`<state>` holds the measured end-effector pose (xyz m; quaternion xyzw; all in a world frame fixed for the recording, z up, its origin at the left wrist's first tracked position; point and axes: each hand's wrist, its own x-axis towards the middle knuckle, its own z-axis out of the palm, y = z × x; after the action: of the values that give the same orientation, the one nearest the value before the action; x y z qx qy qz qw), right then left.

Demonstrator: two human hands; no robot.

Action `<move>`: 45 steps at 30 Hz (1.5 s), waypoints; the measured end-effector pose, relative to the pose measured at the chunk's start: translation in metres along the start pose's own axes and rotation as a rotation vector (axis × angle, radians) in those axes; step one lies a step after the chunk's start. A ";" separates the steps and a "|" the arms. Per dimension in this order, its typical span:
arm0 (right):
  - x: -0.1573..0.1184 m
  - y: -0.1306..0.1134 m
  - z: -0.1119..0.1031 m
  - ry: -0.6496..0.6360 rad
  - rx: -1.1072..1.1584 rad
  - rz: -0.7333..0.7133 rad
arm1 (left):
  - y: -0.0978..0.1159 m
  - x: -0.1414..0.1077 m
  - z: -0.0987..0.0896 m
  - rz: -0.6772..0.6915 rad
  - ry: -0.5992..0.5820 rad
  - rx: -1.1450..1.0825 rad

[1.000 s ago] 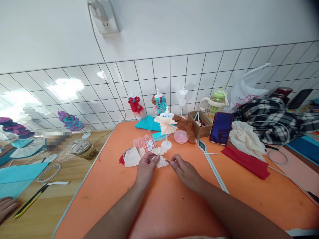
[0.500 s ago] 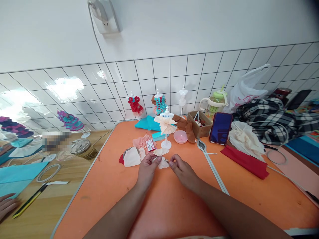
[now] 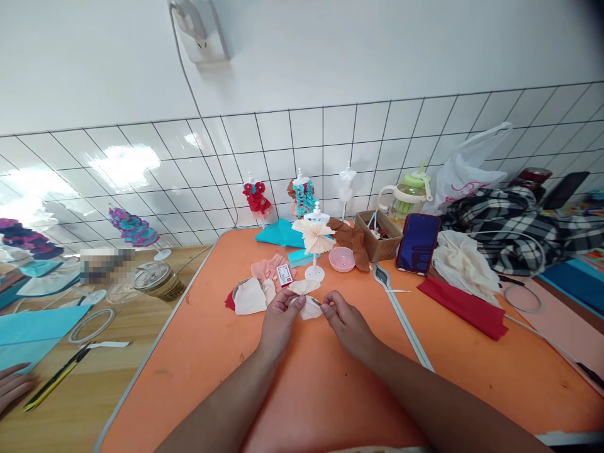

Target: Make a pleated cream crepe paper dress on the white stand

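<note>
A gathered piece of cream crepe paper (image 3: 310, 309) is held just above the orange tabletop. My left hand (image 3: 279, 321) is closed, its thumb and fingers pinching the gathered middle from the left. From the right, my right hand (image 3: 348, 322) pinches at the paper's edge with thumb and forefinger; a small dark bit shows there, too small to name. Right behind my hands stands a small white dress form (image 3: 315, 272) wearing a pleated cream skirt (image 3: 315, 235). To the left lie a flat cream sheet (image 3: 250, 296) and a small red-and-white box (image 3: 285, 274).
Behind are a pink bowl (image 3: 341, 259), a wooden box (image 3: 381, 246), a phone (image 3: 418, 243) and more dress forms (image 3: 256, 200). Scissors-like grey strips (image 3: 401, 314) and red paper (image 3: 462, 307) lie right. Another person's hand (image 3: 14, 387) rests near a yellow cutter (image 3: 54, 380) on the left table.
My hands stay nearly in place, with the fingers of my right hand shifting slightly at the paper's edge. The camera view has moved very slightly.
</note>
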<state>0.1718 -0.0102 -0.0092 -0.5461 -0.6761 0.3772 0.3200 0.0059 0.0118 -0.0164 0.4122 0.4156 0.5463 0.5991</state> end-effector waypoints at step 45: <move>0.005 0.009 -0.002 -0.156 0.292 0.119 | -0.002 0.000 0.002 0.016 -0.002 0.120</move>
<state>0.1769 -0.0041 -0.0154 -0.5022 -0.6034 0.5308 0.3194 0.0084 0.0120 -0.0178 0.4513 0.4438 0.5246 0.5693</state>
